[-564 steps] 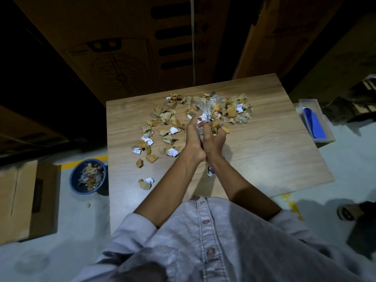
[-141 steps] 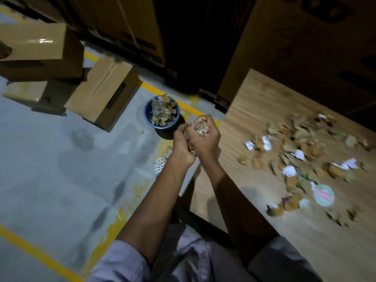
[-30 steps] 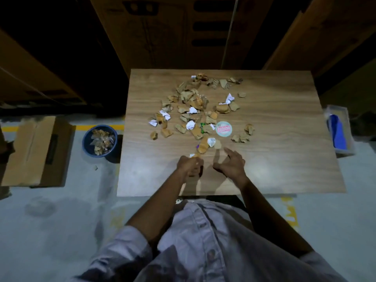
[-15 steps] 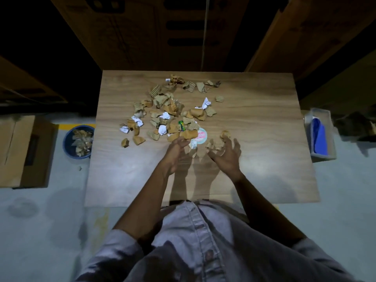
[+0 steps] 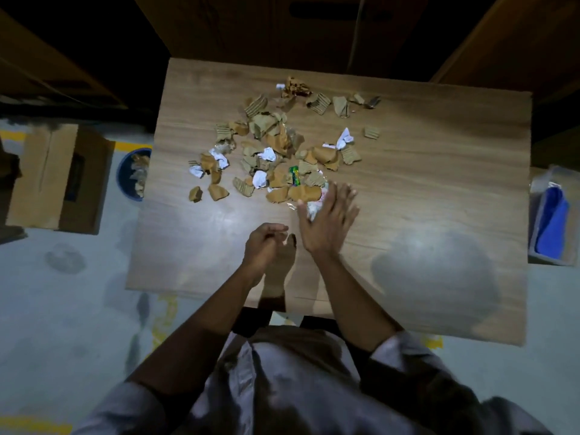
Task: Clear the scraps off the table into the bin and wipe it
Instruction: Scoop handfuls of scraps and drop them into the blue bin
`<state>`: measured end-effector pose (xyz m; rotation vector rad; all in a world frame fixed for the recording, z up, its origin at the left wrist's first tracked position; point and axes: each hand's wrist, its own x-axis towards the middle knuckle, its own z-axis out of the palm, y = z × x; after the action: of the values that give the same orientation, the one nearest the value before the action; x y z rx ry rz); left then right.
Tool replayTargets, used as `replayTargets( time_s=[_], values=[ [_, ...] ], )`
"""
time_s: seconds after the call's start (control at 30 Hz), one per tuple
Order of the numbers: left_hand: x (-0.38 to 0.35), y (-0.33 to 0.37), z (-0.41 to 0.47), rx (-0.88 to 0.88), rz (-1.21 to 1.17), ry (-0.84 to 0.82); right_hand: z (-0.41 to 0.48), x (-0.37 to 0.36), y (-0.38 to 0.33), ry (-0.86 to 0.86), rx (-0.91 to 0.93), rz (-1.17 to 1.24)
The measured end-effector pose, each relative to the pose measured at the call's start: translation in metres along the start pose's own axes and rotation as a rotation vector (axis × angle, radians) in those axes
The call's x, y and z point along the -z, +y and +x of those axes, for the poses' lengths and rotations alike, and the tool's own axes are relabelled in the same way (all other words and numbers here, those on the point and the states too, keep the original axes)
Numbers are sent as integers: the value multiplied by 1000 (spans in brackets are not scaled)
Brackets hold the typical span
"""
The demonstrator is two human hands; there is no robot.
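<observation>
Right hand (image 5: pixel 326 221) over scraps (image 5: pixel 276 142); writing illegible

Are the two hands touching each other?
Apart. The head view shows a strip of table between the left hand and the right hand.

1. Beyond the left grip (image 5: pixel 266 243) I see tall brown cartons (image 5: pixel 282 26) in deep shadow.
2. Well left of it, a cardboard box (image 5: pixel 53 180) sits on the grey floor (image 5: pixel 62 309).
3. Yellow paint marks (image 5: pixel 163 315) streak that floor, nearer me than the grip.
4. Right of it, light glares off the wooden bench (image 5: pixel 439 171).
</observation>
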<state>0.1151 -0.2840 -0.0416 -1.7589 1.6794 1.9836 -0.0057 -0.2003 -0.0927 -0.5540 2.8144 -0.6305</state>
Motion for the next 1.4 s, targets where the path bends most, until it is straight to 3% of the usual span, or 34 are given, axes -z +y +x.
replayTargets(
  time_s=[0.17, 0.27, 0.4, 0.6, 0.77, 0.9, 1.03, 1.13, 1.27, 1.4],
  values=[
    [4, 5, 22, -61, -6, 136, 19, -31, -61, 52, 30, -75],
    [20, 11, 26, -48, -31, 236, 16, -35, -76, 54, 166, -97],
    [34, 23, 27, -129, -7, 210, 14, -16, -56, 73, 280, 45],
    [3, 41, 26, -346, 218, 70, 84, 24, 17, 100, 54, 141],
    [-23, 50, 33, -310, 115, 72, 161, 41, 28, -81, 19, 100],
    [-29, 56, 39, -309, 88, 91, 182, 33, 11, -172, 143, 57],
    [-31, 65, 41, -300, 74, 97, 148, 13, -7, -246, 368, 2],
    [-34, 70, 43, -304, 89, 144, 114, 12, -15, -191, 468, 71],
    [-33, 68, 52, -298, 94, 265, 141, 27, -18, 1, 364, 228],
    [-35, 69, 54, -309, 141, 300, 219, 36, -10, 14, 173, 99]
  ],
)
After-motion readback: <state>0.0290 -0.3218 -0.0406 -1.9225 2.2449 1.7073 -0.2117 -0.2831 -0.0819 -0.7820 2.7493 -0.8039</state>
